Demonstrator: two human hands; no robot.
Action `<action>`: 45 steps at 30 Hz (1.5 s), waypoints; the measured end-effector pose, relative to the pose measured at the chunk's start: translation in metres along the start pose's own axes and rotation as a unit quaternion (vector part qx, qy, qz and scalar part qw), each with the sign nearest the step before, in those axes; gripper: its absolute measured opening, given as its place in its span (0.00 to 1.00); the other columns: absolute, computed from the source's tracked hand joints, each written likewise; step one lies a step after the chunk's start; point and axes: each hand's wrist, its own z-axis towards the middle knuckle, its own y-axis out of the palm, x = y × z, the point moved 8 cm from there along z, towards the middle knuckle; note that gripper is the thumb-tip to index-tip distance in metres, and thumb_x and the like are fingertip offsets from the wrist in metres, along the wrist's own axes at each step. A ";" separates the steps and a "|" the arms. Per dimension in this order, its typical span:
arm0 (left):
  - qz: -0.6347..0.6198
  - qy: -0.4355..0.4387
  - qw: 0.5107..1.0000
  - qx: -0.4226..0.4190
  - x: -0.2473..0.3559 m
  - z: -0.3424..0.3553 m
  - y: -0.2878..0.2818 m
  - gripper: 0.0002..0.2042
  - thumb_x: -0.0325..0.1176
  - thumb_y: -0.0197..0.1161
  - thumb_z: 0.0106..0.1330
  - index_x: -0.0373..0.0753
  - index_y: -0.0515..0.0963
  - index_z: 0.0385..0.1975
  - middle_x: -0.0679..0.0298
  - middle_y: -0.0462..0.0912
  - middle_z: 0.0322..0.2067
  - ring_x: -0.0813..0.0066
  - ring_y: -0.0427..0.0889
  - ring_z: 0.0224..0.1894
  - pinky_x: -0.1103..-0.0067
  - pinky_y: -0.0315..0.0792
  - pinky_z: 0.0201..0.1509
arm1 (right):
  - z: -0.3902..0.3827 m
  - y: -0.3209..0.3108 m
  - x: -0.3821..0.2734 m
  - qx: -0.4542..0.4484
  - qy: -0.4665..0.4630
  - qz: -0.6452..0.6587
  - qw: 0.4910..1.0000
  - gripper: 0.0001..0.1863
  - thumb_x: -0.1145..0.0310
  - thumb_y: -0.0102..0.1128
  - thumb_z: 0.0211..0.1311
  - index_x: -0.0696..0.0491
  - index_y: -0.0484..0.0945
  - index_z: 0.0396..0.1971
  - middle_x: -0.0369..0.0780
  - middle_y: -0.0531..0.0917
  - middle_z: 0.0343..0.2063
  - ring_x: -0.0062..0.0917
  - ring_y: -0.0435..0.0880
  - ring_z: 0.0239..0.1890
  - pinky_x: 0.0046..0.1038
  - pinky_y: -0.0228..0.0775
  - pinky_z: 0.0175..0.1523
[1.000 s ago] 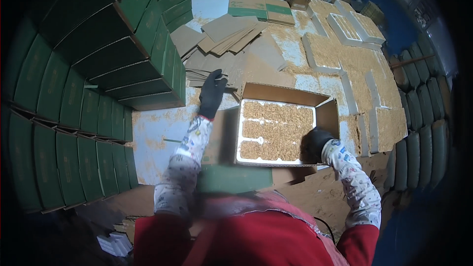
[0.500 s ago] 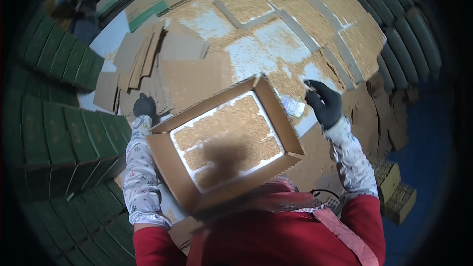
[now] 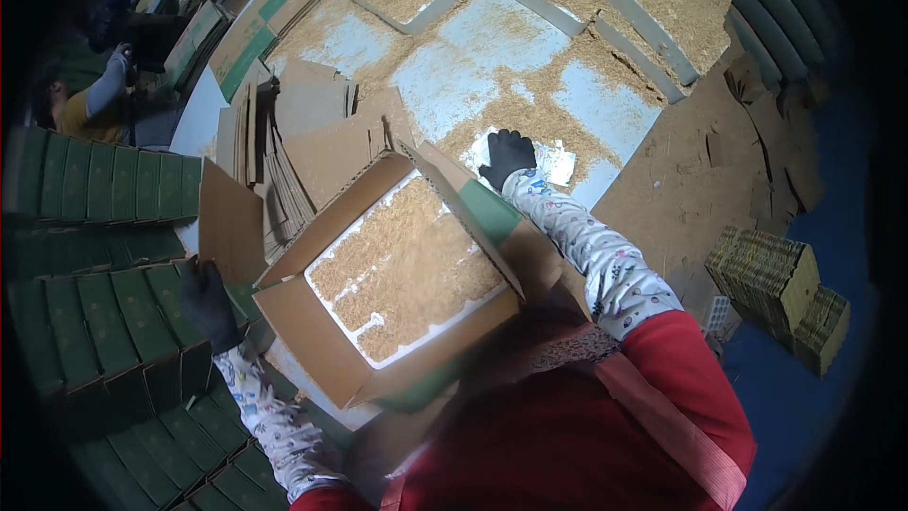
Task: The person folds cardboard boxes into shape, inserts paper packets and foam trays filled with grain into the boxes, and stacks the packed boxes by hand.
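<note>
Cardboard box (image 3: 397, 274), open-topped and packed with a white tray of straw-coloured shavings, hangs tilted between both gloved hands in the head view, close against the red apron. Its long axis runs from lower left to upper right. The left hand (image 3: 206, 301) grips the near-left flap at the low corner; the right hand (image 3: 506, 157) is at the far upper corner by the green-striped flap, fingers curled, though whether it actually clasps the flap I cannot tell. Green cartons (image 3: 95, 322) stack just left of the box, nearer the left hand.
</note>
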 end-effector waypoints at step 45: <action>0.068 0.451 0.775 -0.437 0.161 -0.151 -0.026 0.31 0.57 0.61 0.46 0.48 0.70 0.50 0.64 0.71 0.51 0.59 0.65 0.56 0.55 0.42 0.63 | -0.153 -0.148 -0.185 -0.169 -0.528 -0.204 0.807 0.10 0.70 0.53 0.44 0.50 0.78 0.29 0.40 0.79 0.33 0.32 0.79 0.37 0.36 0.68 0.43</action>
